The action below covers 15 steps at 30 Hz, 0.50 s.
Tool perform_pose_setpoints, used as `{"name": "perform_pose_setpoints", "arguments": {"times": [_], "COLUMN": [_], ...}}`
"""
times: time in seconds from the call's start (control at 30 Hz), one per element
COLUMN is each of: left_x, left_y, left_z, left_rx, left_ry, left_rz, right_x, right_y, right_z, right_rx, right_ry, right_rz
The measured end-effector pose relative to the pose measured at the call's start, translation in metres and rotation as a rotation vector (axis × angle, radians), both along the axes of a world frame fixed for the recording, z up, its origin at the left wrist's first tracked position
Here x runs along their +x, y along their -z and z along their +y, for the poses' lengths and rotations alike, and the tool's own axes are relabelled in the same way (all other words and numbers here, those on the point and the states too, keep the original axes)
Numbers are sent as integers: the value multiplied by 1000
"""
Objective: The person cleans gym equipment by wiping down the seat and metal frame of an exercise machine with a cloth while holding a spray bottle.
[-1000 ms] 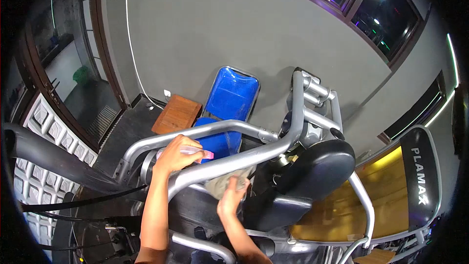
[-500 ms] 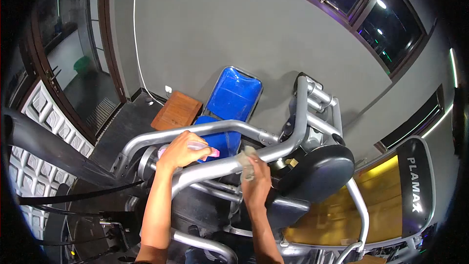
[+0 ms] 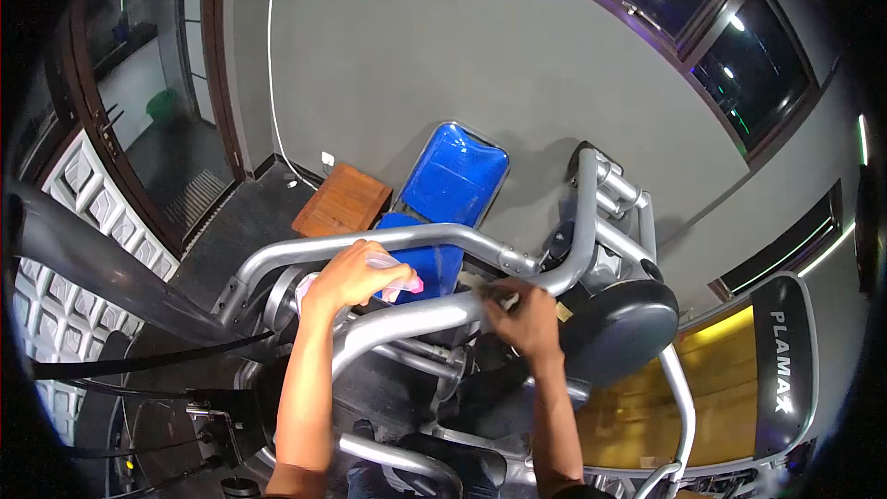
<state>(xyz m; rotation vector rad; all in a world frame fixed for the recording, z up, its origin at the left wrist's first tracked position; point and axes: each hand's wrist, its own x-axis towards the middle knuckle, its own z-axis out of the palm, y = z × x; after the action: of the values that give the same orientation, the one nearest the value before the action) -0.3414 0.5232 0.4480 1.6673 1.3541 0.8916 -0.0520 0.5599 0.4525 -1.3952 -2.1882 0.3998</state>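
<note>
My left hand (image 3: 354, 279) is closed around a clear spray bottle with a pink nozzle (image 3: 413, 286); most of the bottle is hidden behind my fingers. It hovers over the silver tubes of a gym machine. My right hand (image 3: 528, 319) is wrapped over the thick silver tube (image 3: 416, 322), pressing a greyish cloth (image 3: 490, 288) on it. Only a blurred edge of the cloth shows. Just right of that hand sits the machine's round black pad (image 3: 621, 325).
Beyond the tubes are a blue folding chair (image 3: 455, 174) and a brown wooden stool (image 3: 344, 200) by the grey wall. A dark diagonal post (image 3: 111, 259) stands at left, with black straps below. The machine's PLAMAX panel (image 3: 783, 365) is at right.
My right hand has slid right and up along the silver tube with the cloth. The left hand keeps hold of the spray bottle near the same spot. The view has shifted slightly.
</note>
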Motion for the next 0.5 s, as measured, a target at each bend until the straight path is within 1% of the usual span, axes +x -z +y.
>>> {"name": "perform_pose_setpoints", "arguments": {"times": [0.03, 0.1, 0.13, 0.17, 0.2, 0.23, 0.3, 0.33, 0.4, 0.43, 0.5], "left_x": [-1, -3, -4, -5, -6, -8, -11, -12, -17, -20, -25], "left_y": [1, 4, 0, 0, 0, -2, -7, -4, 4, 4, 2], "left_z": [1, 4, 3, 3, 2, 1, -2, -2, 1, 0, -1], "left_rx": [-71, -220, -212, -216, -184, -149, -135, -105, -49, -51, -91], "left_ry": [-42, -123, -101, -108, -74, -41, -46, -31, -20, -26, -49], "left_rz": [-15, -51, -61, -71, -143, -212, -222, -228, -208, -212, -278], "right_x": [-3, -21, -30, -38, -48, -67, -106, -117, -128, -126, -124], "right_y": [-8, -18, -18, -15, -15, -24, -40, -20, 39, 53, 70], "right_z": [9, 19, 28, 39, 49, 56, 60, 62, 77, 81, 85], "right_rx": [-48, 39, 35, -54, -142, -141, -647, -647, -442, -445, -335], "right_ry": [59, -87, -96, -172, -248, -258, -490, -496, -927, -933, -820], "right_rz": [-77, -207, -218, -364, -509, -513, -667, -672, -263, -268, -329]}}
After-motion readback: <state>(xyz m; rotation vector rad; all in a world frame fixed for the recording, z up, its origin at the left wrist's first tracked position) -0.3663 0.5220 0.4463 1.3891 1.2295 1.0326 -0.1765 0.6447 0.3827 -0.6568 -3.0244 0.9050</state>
